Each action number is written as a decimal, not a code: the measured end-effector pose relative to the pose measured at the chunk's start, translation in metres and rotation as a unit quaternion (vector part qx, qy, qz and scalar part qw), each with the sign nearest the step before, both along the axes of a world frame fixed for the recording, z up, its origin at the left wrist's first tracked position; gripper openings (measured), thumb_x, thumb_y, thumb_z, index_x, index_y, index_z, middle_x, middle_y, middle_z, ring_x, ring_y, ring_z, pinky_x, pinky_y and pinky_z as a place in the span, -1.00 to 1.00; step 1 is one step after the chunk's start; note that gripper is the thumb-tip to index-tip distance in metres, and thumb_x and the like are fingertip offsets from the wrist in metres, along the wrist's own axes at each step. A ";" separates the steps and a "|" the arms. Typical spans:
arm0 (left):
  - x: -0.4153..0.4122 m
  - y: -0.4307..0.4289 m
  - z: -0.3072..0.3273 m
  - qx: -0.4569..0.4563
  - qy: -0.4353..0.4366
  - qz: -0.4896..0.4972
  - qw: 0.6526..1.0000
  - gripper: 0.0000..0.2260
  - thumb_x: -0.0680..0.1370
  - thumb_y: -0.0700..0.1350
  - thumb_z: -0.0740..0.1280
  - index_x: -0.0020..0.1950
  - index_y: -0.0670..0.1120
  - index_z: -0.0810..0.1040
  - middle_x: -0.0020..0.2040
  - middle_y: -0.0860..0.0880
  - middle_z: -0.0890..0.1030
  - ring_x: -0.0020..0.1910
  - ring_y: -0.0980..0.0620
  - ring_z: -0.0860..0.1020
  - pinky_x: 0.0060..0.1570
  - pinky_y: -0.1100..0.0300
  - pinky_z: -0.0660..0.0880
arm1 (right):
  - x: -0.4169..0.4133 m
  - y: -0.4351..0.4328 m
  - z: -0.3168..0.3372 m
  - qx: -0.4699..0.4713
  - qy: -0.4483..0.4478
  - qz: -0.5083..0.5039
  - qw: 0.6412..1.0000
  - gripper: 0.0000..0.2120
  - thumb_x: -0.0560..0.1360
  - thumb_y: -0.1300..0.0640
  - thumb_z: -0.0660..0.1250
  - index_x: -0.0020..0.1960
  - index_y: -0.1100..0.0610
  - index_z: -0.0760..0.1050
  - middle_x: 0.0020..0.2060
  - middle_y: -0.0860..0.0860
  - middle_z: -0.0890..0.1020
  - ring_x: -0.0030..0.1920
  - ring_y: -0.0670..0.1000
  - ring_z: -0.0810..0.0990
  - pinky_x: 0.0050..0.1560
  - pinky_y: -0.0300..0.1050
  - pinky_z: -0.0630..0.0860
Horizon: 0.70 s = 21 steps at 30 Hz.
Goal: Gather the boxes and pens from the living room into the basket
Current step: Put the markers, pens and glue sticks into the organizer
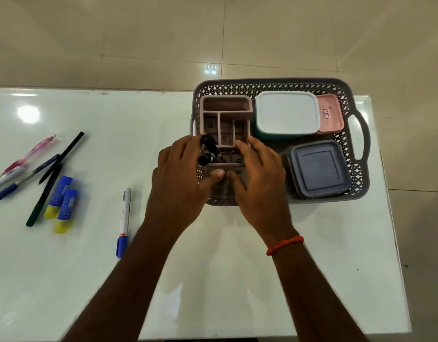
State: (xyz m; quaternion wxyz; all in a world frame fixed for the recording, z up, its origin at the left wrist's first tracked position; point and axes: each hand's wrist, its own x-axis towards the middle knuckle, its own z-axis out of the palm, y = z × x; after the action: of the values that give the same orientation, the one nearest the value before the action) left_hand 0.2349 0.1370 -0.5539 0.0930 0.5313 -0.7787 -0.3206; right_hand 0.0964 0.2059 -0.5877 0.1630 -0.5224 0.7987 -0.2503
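A grey lattice basket (358, 134) stands on the white table at the right. In it are a pink compartment organizer (226, 107), a white-lidded box (287, 112), a pink box (330, 114) and a grey-lidded box (319, 169). My left hand (181, 178) is at the organizer's near left corner, fingers closed around two black markers (209, 149) that stand in a compartment. My right hand (257, 174) grips the organizer's near edge. A blue-capped white marker (124, 220) lies on the table left of my left forearm.
At the table's left lie several pens (40, 164), a dark green pen (44, 196) and two blue-and-yellow glue sticks (61, 203). The table's far edge runs just behind the basket; beige floor tiles lie beyond.
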 end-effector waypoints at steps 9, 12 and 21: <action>0.021 0.010 -0.010 -0.062 -0.031 -0.059 0.996 -0.78 0.66 -0.01 0.23 0.12 -0.06 0.62 0.02 -0.02 0.62 0.03 -0.01 0.43 -0.04 0.17 0.22 | -0.015 0.018 0.001 0.020 -0.017 0.080 0.996 -0.58 0.52 0.13 0.28 0.38 0.10 0.41 0.31 0.09 0.48 0.30 0.10 0.43 0.33 -0.07 0.42; 0.024 0.021 -0.009 -0.066 -0.036 -0.082 0.994 -0.75 0.64 0.09 0.21 0.05 -0.01 0.61 -0.10 0.05 0.53 -0.06 0.07 0.36 -0.10 0.15 0.21 | -0.017 0.029 0.004 0.051 -0.002 0.109 0.993 -0.56 0.52 0.17 0.30 0.39 0.16 0.41 0.29 0.13 0.50 0.27 0.14 0.46 0.32 0.00 0.44; 0.040 0.059 -0.012 0.026 -0.009 -0.071 0.997 -0.50 0.56 0.33 0.20 0.42 0.12 0.39 -0.01 0.20 0.46 -0.01 0.18 0.37 0.01 0.21 0.34 | -0.021 0.047 0.015 0.055 -0.060 0.096 0.992 -0.58 0.51 0.00 0.40 0.30 0.11 0.45 0.20 0.07 0.51 0.21 0.05 0.45 0.19 -0.12 0.39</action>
State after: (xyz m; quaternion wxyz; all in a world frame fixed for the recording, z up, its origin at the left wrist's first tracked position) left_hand 0.2753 0.1956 -0.5657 0.0493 0.4798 -0.8066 -0.3418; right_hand 0.0754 0.2534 -0.5725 0.2627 -0.5709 0.7461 -0.2202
